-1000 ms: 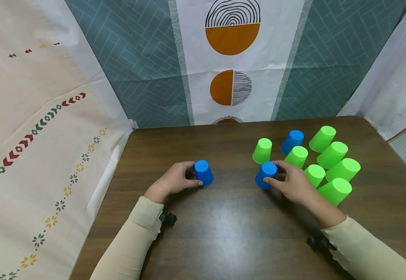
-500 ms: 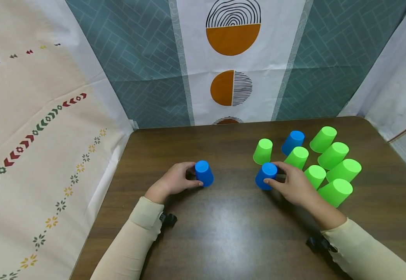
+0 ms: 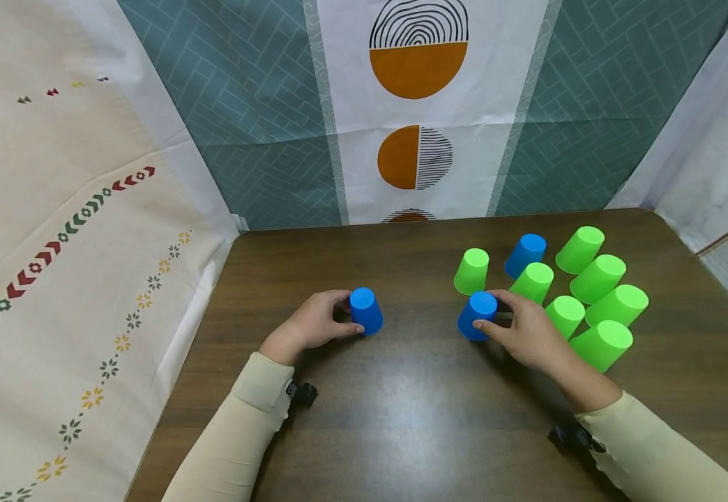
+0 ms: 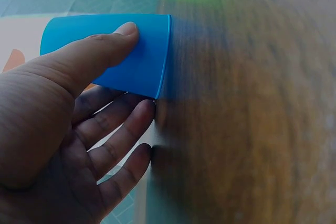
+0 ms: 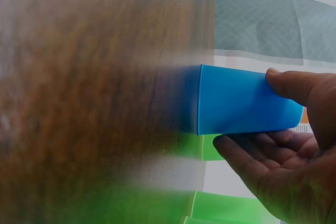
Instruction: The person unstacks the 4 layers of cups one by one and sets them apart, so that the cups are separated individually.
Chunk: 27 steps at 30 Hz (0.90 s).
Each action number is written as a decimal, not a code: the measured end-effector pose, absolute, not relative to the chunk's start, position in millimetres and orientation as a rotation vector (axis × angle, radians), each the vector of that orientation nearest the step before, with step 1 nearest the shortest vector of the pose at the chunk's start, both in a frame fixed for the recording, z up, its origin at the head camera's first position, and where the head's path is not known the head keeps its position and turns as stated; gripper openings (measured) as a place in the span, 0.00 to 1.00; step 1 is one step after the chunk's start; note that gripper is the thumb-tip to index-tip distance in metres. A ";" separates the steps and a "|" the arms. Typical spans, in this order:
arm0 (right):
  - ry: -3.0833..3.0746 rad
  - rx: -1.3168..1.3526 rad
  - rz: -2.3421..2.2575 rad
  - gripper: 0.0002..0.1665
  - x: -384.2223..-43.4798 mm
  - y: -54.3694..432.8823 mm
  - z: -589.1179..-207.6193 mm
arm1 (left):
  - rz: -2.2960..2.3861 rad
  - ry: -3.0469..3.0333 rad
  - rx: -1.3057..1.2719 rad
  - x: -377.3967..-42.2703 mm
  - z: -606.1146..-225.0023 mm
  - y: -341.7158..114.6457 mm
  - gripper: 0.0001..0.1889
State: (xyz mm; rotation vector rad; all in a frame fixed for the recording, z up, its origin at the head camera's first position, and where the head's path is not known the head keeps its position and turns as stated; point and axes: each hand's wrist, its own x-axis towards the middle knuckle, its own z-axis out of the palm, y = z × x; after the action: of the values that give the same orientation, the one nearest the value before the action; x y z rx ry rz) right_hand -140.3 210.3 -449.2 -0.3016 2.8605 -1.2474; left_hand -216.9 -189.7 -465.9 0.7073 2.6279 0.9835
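Near the middle of the table, an upside-down blue cup (image 3: 367, 314) stands with my left hand (image 3: 316, 321) gripping it from the left. The left wrist view shows the thumb laid across this blue cup (image 4: 142, 56) and the fingers behind it. Farther right, my right hand (image 3: 524, 331) holds a second inverted blue cup (image 3: 472, 321) between thumb and fingers. Seen from the right wrist, that blue cup (image 5: 241, 100) has its rim at the tabletop. A gap of bare wood separates the two held cups.
Behind the right hand stands a third blue cup (image 3: 525, 256). Several inverted green cups (image 3: 617, 305) cluster on the right side, and one green cup (image 3: 471, 270) stands just behind the right-hand blue cup. The wooden table (image 3: 402, 418) ends at a cloth-covered wall.
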 end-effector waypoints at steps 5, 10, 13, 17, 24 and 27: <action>2.854 -0.300 -1.266 0.34 -138.6 212.3 -449.5 | 0.971 2.629 0.710 -216.9 -464.9 -187.6 0.27; 2.857 -0.296 -1.261 0.34 -138.0 214.2 -449.3 | 0.978 2.626 0.737 -216.1 -463.3 -184.5 0.27; 2.860 -0.287 -1.251 0.34 -137.5 214.2 -447.7 | 0.985 2.627 0.749 -214.3 -461.1 -181.8 0.29; 2.861 -0.288 -1.253 0.33 -138.1 213.3 -446.3 | 1.009 2.640 0.766 -209.9 -455.2 -176.5 0.30; 2.864 -0.287 -1.234 0.34 -141.7 212.0 -447.1 | 1.020 2.666 0.826 -199.9 -446.9 -160.6 0.29; 2.875 -0.291 -1.227 0.34 -141.4 213.0 -448.2 | 0.985 2.670 0.871 -197.8 -445.2 -147.8 0.29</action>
State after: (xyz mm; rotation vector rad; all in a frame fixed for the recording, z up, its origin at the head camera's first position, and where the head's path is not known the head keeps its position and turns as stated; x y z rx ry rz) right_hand -141.4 213.0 -448.2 -0.2905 2.8746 -1.2271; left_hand -197.8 -147.8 -445.2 0.8713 2.6696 0.9848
